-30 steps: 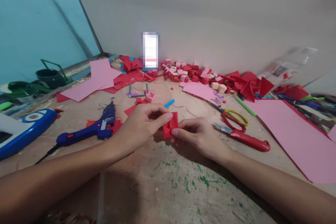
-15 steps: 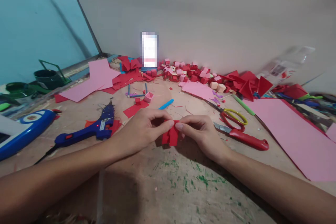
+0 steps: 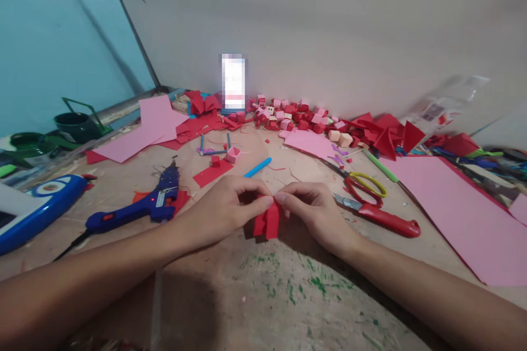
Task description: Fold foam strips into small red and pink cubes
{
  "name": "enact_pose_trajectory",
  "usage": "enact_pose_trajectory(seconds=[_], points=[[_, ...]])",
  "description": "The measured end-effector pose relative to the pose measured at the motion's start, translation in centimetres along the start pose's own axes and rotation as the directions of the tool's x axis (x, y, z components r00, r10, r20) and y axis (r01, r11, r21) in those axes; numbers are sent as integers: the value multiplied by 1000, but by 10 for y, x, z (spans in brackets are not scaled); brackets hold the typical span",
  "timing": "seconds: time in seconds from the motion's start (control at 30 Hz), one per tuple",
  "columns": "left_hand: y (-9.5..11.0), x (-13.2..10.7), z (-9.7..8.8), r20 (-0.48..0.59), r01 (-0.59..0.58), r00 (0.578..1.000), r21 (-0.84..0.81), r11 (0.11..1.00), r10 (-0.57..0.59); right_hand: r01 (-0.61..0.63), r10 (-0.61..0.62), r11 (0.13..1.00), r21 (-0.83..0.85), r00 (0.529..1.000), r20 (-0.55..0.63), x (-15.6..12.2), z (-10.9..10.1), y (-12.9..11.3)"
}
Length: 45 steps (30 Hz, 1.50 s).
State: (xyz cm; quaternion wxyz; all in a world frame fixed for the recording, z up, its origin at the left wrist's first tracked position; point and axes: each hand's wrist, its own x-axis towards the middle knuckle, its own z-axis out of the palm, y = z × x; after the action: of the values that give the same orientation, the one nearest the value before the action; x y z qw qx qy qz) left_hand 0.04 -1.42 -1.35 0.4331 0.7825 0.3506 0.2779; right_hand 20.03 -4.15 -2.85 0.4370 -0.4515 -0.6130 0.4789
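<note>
Both my hands meet over the middle of the table, pinching a small piece of folded red paper (image 3: 270, 222) with flaps hanging down. My left hand (image 3: 236, 200) is closed on its upper left edge, thumb in front. My right hand (image 3: 310, 205) is closed on the upper right edge, its thumb tip close to the left one. The fingers behind the paper are mostly hidden. Just beyond my left hand lies a blue stick (image 3: 258, 166). To the right of my right hand rests a red-handled cutter (image 3: 387, 220) beside scissors (image 3: 366, 185) with red and yellow handles.
A blue glue gun (image 3: 158, 200) with a lit red light lies at left, near a blue-and-white object (image 3: 45, 203). Small red and pink paper cubes (image 3: 288, 112) pile along the wall by an upright phone (image 3: 233, 81). Pink sheets (image 3: 465, 214) cover the right side.
The red paper's flaps hang slightly lower and spread more below my fingers. Both hands keep their pinch, almost in the same place.
</note>
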Motion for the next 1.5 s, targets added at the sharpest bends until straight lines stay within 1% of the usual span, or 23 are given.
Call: enact_pose_trajectory(seconds=[0.13,0.2,0.3,0.37,0.4,0.47,0.6,0.7,0.83,0.97,1.07,1.2,1.3,1.5], points=[[1,-1,2,-10,36,999,-55,998,-37,4,-4,1000,13,1000,-9,0,0,0],[3,-1,1,-20,47,999,-108,993,-49,7,-7,1000,21,1000,23,0,0,-1],[6,-1,0,-101,13,995,-135,991,-27,2,-2,1000,8,997,80,0,0,-2],[7,-1,-1,-154,-16,988,-105,994,-1,11,-10,1000,-9,997,81,0,-1,-3],[7,0,-1,-162,-17,987,-95,995,1,17,-16,1000,-20,997,78,0,-1,-3],[7,1,-1,-156,-1,988,-91,996,-13,25,-21,998,-50,996,87,0,-1,-3],[5,2,0,-98,35,994,-126,991,-48,43,-28,994,-100,989,144,-1,-1,-1],[3,2,1,-73,65,995,-119,991,-74,65,-45,990,-122,986,163,-2,1,2],[1,2,0,-100,70,991,-155,985,-86,87,-65,985,-149,987,146,-3,4,3],[1,3,-1,-189,89,974,-203,975,-128,89,-69,983,-160,989,128,-4,6,1],[1,4,-1,-257,86,957,-202,976,-138,80,-64,984,-157,993,100,-3,6,0],[3,5,-2,-301,71,945,-198,978,-129,72,-63,986,-148,996,64,-2,6,1],[3,5,-3,-351,69,927,-186,980,-132,63,-58,987,-148,997,42,-2,6,2],[2,4,-4,-387,62,912,-201,978,-137,41,-37,993,-113,999,31,-1,5,3]])
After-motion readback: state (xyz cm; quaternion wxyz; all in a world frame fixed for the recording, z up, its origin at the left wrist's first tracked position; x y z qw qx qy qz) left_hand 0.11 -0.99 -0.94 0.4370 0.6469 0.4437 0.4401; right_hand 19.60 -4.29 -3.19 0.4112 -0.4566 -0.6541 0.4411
